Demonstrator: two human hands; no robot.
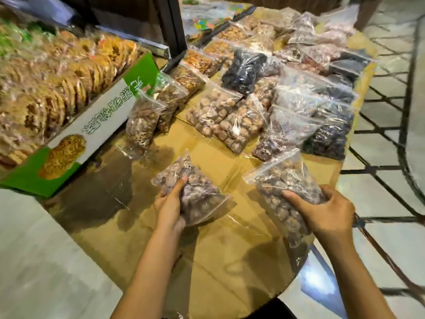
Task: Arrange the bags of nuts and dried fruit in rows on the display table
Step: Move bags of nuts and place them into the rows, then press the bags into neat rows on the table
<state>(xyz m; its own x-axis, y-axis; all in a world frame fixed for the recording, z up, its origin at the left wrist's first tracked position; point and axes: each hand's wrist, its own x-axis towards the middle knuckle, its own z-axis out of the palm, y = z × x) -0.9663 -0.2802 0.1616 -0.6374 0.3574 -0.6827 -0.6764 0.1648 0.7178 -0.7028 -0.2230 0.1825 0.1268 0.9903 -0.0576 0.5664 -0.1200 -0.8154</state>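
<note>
Fingers of left hand (169, 204) curled round one clear bag of brown nuts (195, 196), right hand (326, 210) gripping a second bag (287, 192), both over cardboard-covered bench (218, 249).

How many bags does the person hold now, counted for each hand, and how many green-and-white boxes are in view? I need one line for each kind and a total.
Left-hand bag, gripped by the left hand: 1
Right-hand bag, gripped by the right hand: 1
Green-and-white box: 1
Total: 3
</note>
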